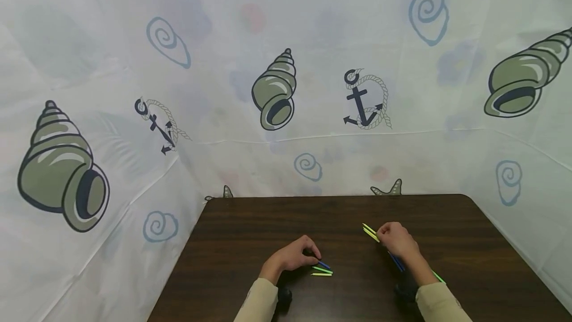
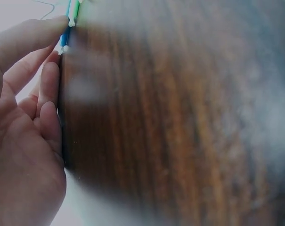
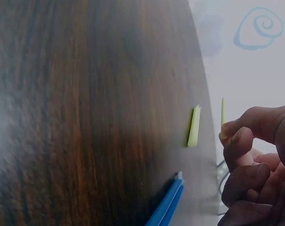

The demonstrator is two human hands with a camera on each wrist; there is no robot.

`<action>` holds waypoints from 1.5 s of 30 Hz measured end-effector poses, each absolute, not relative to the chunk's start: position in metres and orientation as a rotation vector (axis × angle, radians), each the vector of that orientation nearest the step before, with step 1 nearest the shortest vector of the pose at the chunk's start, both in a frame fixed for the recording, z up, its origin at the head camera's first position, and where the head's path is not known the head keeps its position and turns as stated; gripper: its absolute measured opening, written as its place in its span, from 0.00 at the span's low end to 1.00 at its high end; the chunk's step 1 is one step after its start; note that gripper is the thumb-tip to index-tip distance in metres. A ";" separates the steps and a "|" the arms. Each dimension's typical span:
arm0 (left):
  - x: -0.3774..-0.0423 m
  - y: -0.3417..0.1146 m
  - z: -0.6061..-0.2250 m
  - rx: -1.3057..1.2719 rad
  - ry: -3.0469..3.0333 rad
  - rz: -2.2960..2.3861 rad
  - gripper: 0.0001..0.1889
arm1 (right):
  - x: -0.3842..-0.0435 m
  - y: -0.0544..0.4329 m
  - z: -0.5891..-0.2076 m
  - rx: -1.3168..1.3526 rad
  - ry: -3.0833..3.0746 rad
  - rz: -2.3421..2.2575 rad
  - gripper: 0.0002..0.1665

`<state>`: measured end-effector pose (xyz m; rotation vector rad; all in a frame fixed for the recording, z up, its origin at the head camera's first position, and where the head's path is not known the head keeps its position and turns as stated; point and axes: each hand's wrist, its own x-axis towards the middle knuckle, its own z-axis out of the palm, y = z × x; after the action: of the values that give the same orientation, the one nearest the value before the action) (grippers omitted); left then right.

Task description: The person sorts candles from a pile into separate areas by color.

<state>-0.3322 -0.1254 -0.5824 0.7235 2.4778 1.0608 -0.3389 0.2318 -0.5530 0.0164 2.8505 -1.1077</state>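
Note:
My left hand (image 1: 292,255) is low over the table and pinches the end of a thin blue stick (image 1: 324,265) between thumb and finger. Beside that stick lie a green stick (image 1: 322,270) and a yellow one (image 1: 321,275). In the left wrist view the blue stick (image 2: 65,37) shows at the thumb tip. My right hand (image 1: 397,238), farther back on the right, pinches a slim yellow stick (image 3: 223,110), raised in the right wrist view. Another yellow stick (image 3: 194,126) lies on the table close by, with blue sticks (image 3: 168,202) nearer the forearm.
A dark wooden table (image 1: 250,217) spans the lower head view. One green stick (image 1: 439,276) lies by the right forearm, partly hidden. Behind and around the table hangs a pale curtain (image 1: 214,88) with shells and anchors.

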 end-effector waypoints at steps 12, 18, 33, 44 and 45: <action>-0.327 -0.118 -0.581 0.677 2.526 1.061 0.05 | -0.349 0.244 -0.564 0.089 2.839 -1.050 0.15; -0.328 -0.117 -0.583 0.689 2.539 1.051 0.05 | -0.350 0.246 -0.568 0.114 2.837 -1.035 0.15; -0.326 -0.117 -0.580 0.667 2.547 1.064 0.05 | -0.356 0.242 -0.570 0.111 2.860 -1.032 0.15; -0.327 -0.117 -0.581 0.698 2.562 1.053 0.06 | -0.354 0.238 -0.570 0.119 2.856 -1.057 0.15; -0.327 -0.117 -0.581 0.702 2.564 1.053 0.06 | -0.354 0.237 -0.570 0.121 2.857 -1.061 0.15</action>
<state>-0.3269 -0.1172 -0.5809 0.7016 2.5640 1.0528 -0.3537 0.2373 -0.5699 0.1212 2.8565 -1.0613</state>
